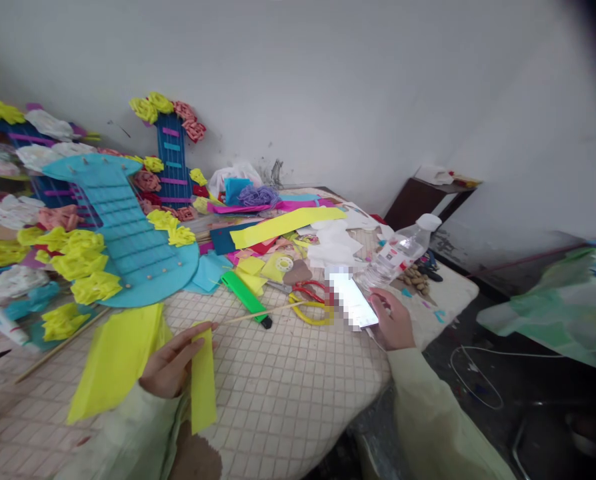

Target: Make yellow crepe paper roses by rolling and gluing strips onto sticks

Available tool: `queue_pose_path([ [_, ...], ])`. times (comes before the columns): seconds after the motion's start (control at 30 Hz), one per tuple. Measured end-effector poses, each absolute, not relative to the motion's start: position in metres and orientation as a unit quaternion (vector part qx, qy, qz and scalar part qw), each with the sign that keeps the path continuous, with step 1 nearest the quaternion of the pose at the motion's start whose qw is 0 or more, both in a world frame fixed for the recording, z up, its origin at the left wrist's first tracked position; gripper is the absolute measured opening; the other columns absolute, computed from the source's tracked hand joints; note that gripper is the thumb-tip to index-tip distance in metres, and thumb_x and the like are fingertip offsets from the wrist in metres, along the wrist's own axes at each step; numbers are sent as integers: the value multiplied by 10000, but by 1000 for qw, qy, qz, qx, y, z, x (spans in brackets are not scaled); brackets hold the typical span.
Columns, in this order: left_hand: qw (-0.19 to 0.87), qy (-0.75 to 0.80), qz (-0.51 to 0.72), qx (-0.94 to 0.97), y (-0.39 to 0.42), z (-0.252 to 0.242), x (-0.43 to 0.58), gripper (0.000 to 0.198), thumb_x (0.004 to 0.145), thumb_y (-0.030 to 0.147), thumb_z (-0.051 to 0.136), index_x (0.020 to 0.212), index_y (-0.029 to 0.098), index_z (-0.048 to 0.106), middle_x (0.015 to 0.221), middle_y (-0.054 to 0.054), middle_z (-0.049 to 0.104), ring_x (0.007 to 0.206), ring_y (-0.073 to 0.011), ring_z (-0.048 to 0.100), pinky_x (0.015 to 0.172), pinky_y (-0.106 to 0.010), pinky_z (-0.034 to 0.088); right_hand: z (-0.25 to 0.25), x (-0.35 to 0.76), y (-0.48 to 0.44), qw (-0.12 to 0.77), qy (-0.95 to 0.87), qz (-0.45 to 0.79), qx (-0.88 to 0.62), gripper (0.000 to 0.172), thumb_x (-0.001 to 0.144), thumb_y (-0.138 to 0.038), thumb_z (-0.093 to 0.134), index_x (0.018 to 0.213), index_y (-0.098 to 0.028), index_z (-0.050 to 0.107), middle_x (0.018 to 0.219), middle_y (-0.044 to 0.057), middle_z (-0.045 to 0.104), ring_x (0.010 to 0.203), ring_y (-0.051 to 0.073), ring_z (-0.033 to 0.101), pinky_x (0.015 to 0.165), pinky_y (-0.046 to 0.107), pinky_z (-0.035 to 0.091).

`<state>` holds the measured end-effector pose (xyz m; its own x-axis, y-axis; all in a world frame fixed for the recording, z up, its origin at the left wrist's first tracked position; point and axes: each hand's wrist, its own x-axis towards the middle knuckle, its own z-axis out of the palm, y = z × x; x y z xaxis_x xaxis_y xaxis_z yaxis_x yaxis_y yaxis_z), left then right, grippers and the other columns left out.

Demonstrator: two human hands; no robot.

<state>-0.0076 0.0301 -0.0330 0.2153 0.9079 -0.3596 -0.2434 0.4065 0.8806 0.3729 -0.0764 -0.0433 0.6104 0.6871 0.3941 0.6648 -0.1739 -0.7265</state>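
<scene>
My left hand (171, 365) is closed on a narrow yellow paper strip (203, 383) that hangs down over the table's near edge; a thin wooden stick (263, 313) runs from its fingertips to the right. My right hand (393, 320) grips a lit phone (354, 301) at the table's right edge. A larger yellow paper sheet (115, 360) lies left of my left hand on the checked tablecloth (288, 380).
A turquoise felt stand (128, 233) with yellow paper flowers fills the left. A green cutter (245, 297), red and yellow scissors (311, 303), a plastic bottle (403, 250) and paper scraps lie mid-table. A dark side table (423, 197) stands by the wall; cables lie on the floor.
</scene>
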Motion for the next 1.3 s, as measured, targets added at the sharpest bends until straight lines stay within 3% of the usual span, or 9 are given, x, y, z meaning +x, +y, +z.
queue_pose_path([
  [0.23,700,470,407,350,29,-32,-7,284,501,291,737,778,237,704,856,-10,682,689,-155,611,489,-175,459,-29,362,-67,428,-558,26,-711,399,858,-419,335,1166,-208,476,1050,59,614,1052,227,480,909,380,352],
  [0.4,684,477,418,361,30,-33,-6,276,512,294,723,778,227,703,950,-19,670,716,-170,611,523,-199,477,-23,362,-56,368,-602,16,-709,428,870,-415,301,1243,-236,408,1055,40,623,1030,233,482,914,416,322],
  [0.6,692,470,415,359,29,-33,-7,277,516,296,724,785,234,705,841,-8,684,700,-160,611,531,-188,481,-23,365,-52,374,-601,21,-706,420,879,-388,285,1252,-232,395,1032,30,632,1015,237,474,906,411,316],
  [0.8,693,470,413,359,30,-32,-7,295,502,297,733,789,234,709,897,-14,679,704,-158,610,516,-176,480,-24,364,-52,350,-598,34,-720,425,871,-397,292,1242,-230,412,1019,28,641,1002,241,483,897,410,324],
  [0.9,693,470,415,355,30,-32,-7,291,498,300,739,779,233,712,899,-13,680,705,-154,609,539,-175,487,-23,360,-56,388,-576,31,-719,430,866,-415,284,1226,-226,424,1000,31,645,985,233,508,870,395,358],
  [1.0,692,468,418,358,29,-32,-7,290,490,303,746,768,230,715,926,-13,675,710,-155,610,550,-177,492,-24,360,-65,447,-542,-2,-711,424,860,-431,287,1151,-199,490,909,46,659,947,230,539,813,361,402],
  [1.1,696,467,412,358,29,-31,-8,300,488,313,749,775,232,714,886,-13,680,726,-162,609,532,-172,487,-29,364,-77,453,-548,-50,-702,398,858,-427,301,860,-200,629,857,71,659,896,236,556,790,356,410],
  [1.17,699,467,405,359,29,-30,-8,299,494,316,749,779,234,711,837,-11,684,725,-161,609,511,-164,476,-33,368,-84,450,-565,-72,-688,414,864,-395,307,683,-210,630,855,74,658,848,223,562,770,362,415],
  [1.3,710,469,382,361,31,-31,-10,313,504,329,746,800,237,706,714,-4,681,666,-137,593,498,-154,462,-40,374,-93,453,-603,-92,-650,384,869,-318,334,649,-206,629,834,76,659,805,199,562,744,364,424],
])
